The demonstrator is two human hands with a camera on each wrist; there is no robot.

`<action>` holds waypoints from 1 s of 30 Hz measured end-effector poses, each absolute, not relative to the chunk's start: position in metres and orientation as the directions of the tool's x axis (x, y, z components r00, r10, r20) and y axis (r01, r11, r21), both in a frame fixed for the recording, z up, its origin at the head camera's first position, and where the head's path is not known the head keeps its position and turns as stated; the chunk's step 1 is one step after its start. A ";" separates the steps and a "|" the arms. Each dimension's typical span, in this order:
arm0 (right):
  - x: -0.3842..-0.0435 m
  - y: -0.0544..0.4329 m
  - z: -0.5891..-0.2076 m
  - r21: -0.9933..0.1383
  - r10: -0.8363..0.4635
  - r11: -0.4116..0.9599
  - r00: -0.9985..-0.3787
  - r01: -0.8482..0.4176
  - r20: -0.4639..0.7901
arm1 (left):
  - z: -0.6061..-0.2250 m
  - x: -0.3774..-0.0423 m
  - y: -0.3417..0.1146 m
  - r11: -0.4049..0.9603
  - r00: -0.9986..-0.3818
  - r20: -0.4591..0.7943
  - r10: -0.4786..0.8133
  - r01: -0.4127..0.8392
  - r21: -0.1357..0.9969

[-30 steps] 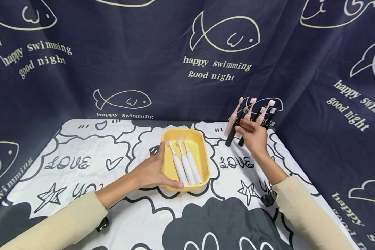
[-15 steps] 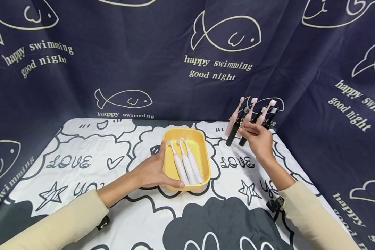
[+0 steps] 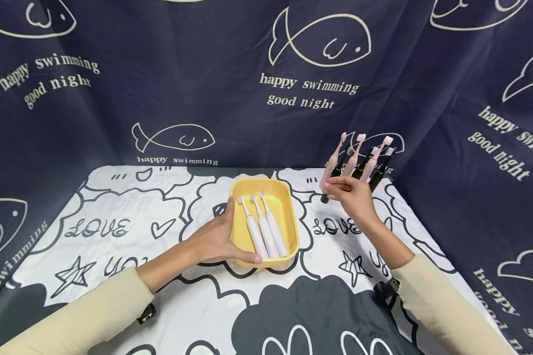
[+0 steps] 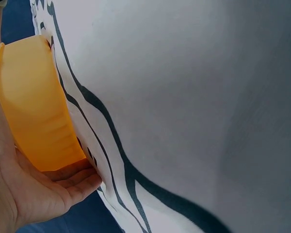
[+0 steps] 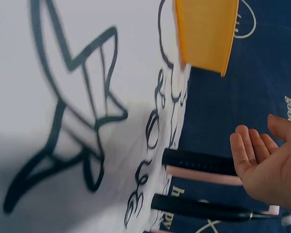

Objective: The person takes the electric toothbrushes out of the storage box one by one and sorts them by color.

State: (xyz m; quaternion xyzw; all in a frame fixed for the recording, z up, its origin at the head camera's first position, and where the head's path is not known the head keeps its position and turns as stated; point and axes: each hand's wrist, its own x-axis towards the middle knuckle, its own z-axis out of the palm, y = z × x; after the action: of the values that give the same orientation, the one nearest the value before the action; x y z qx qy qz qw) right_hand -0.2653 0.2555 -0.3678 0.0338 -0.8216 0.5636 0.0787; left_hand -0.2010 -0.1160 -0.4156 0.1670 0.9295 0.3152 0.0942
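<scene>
Left hand (image 3: 215,241) in wide grip on tray (image 3: 293,224)

The person wears long sleeves in plain pale beige, the left sleeve (image 3: 84,315) and the right sleeve (image 3: 448,308) matching, smooth cloth with a few soft creases along the forearms. Each ends in a straight, fairly loose cuff. A small black device (image 3: 146,314) shows beneath the left cuff, and another black device (image 3: 385,289) beside the right, details too small to tell. Both hands are bare.
</scene>
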 end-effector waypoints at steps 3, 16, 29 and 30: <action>-0.266 0.246 -0.367 -0.928 0.004 0.353 -0.991 -0.121 0.131 | -0.415 -0.202 -0.116 0.746 -0.927 -0.071 0.369 0.249 0.617; -0.269 0.208 -0.375 -0.949 -0.093 0.301 -0.993 -0.094 0.069 | -0.413 -0.202 -0.115 0.749 -0.927 -0.079 0.367 0.244 0.616; -0.272 0.178 -0.377 -0.970 -0.156 0.232 -0.987 -0.076 0.040 | -0.413 -0.198 -0.112 0.765 -0.938 -0.116 0.328 0.192 0.614; -0.273 0.176 -0.377 -0.972 -0.163 0.225 -0.986 -0.068 0.031 | -0.413 -0.198 -0.112 0.768 -0.939 -0.116 0.323 0.188 0.612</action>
State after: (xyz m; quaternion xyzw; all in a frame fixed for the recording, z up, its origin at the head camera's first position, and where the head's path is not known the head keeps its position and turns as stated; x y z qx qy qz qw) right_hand -0.2727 0.1758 -0.3765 0.0738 -0.7817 0.6180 -0.0386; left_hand -0.1981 -0.1119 -0.4127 0.1367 0.9340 0.3121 0.1079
